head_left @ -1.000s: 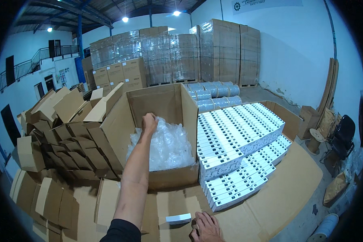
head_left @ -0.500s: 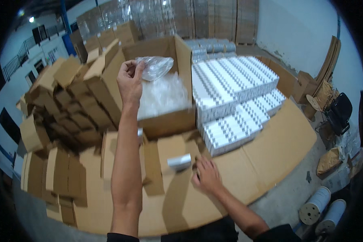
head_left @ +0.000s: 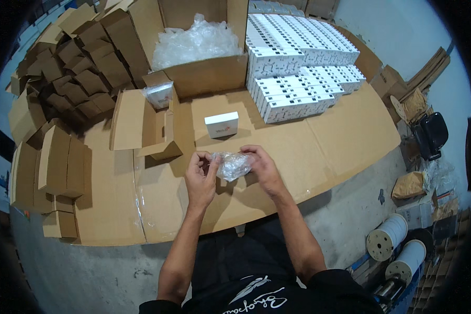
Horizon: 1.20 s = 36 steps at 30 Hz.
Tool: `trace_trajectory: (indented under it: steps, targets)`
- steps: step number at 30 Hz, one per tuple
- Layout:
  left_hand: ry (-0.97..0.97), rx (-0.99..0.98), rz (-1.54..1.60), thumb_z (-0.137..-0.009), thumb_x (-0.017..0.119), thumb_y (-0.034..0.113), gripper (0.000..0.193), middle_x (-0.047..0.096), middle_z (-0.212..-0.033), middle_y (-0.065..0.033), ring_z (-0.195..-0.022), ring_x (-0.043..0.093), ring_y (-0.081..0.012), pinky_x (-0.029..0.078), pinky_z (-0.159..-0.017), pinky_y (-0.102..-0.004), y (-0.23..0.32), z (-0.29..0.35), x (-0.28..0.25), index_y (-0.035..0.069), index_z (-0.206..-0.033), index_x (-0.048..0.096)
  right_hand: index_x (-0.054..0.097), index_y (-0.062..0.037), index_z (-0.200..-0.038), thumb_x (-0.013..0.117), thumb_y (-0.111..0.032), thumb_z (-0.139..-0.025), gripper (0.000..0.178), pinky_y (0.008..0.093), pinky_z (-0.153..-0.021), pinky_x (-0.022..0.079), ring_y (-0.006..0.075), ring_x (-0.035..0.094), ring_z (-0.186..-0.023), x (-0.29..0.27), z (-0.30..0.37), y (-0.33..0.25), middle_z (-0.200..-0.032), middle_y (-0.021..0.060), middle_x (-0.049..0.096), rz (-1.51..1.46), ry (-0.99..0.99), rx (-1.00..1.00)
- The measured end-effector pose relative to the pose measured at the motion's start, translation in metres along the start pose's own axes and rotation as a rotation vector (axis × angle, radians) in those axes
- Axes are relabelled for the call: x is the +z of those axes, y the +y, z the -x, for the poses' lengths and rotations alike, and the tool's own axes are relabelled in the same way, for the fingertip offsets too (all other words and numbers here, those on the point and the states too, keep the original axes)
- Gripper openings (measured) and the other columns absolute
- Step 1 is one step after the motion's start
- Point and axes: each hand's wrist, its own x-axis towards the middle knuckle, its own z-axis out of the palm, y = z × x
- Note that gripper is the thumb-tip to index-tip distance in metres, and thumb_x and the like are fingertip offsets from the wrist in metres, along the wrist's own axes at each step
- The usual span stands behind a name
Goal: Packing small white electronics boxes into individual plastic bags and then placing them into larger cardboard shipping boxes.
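Note:
My left hand (head_left: 201, 177) and my right hand (head_left: 262, 166) both grip a small clear plastic bag (head_left: 231, 165) just above the cardboard-covered table (head_left: 319, 141). A small white box (head_left: 222, 125) lies on the cardboard a little beyond my hands. Left of it lies an open, unfolded brown carton (head_left: 150, 128) with a bit of clear plastic (head_left: 159, 94) at its far flap. Farther back stands a large open carton (head_left: 206, 73) full of clear plastic bags (head_left: 193, 42).
Rows of small white boxes (head_left: 298, 68) are stacked at the back right. Many folded brown cartons (head_left: 73, 78) are piled on the left. On the floor to the right are white spools (head_left: 387, 243), brown bags (head_left: 409, 184) and a black chair (head_left: 430, 135).
My left hand has come back from the large carton with a plastic bag. My right hand has left the small white box and joined the left on the bag. The view tilted down.

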Motion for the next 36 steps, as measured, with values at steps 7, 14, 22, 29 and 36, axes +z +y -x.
trace_trajectory:
  steps: [7, 14, 22, 29, 36]
  targets:
    - [0.127, -0.144, 0.201, -0.102, 0.062, 0.011, 0.011, 0.060, -0.090, 0.0004, -0.078, 0.055, -0.0047, 0.047, -0.068, -0.0215, -0.022, 0.009, -0.010, 0.005, -0.099, 0.053, 0.064, -0.0028, -0.098, 0.070, -0.014, -0.097, 0.013, 0.0204, -0.050, 0.045, 0.0035, 0.056, -0.065, 0.015, 0.005, 0.012, -0.082, 0.0001, 0.066, 0.269, -0.033, 0.004]
    - [0.208, -0.345, 0.532, -0.103, 0.062, 0.018, 0.015, 0.059, -0.088, 0.0005, -0.077, 0.058, -0.0059, 0.054, -0.069, -0.0250, -0.013, 0.009, -0.012, 0.009, -0.101, 0.051, 0.057, -0.0086, -0.094, 0.058, -0.015, -0.104, 0.013, 0.0230, -0.071, 0.047, 0.0064, 0.056, -0.080, 0.016, 0.002, 0.021, -0.089, -0.0008, 0.061, -0.324, -0.090, 0.139]
    - [0.143, -0.371, 0.572, -0.101, 0.066, 0.019, 0.021, 0.061, -0.092, -0.0007, -0.080, 0.061, -0.0081, 0.056, -0.070, -0.0255, -0.007, 0.011, -0.012, 0.009, -0.113, 0.052, 0.055, -0.0099, -0.090, 0.062, -0.019, -0.102, 0.017, 0.0283, -0.071, 0.046, 0.0087, 0.054, -0.080, 0.012, -0.009, 0.018, -0.088, -0.0019, 0.059, -0.080, 0.047, 0.113]
    - [0.106, -0.311, 0.530, -0.101, 0.065, 0.018, 0.023, 0.061, -0.090, 0.0001, -0.078, 0.058, -0.0062, 0.051, -0.067, -0.0229, -0.023, 0.012, -0.014, 0.008, -0.118, 0.052, 0.063, -0.0041, -0.102, 0.074, -0.009, -0.088, 0.019, 0.0292, -0.074, 0.048, 0.0162, 0.061, -0.095, 0.053, 0.008, -0.031, -0.098, 0.0069, 0.063, 1.268, -0.093, -0.785]
    - [0.137, -0.352, 0.517, -0.101, 0.065, 0.014, 0.017, 0.057, -0.080, 0.0042, -0.070, 0.051, -0.0019, 0.045, -0.060, -0.0191, -0.015, 0.008, -0.016, 0.008, -0.112, 0.053, 0.066, -0.0008, -0.099, 0.071, -0.005, -0.090, 0.011, 0.0261, -0.079, 0.048, 0.0132, 0.060, -0.089, 0.024, 0.002, -0.002, -0.100, 0.0086, 0.064, 0.511, 0.041, -0.189]
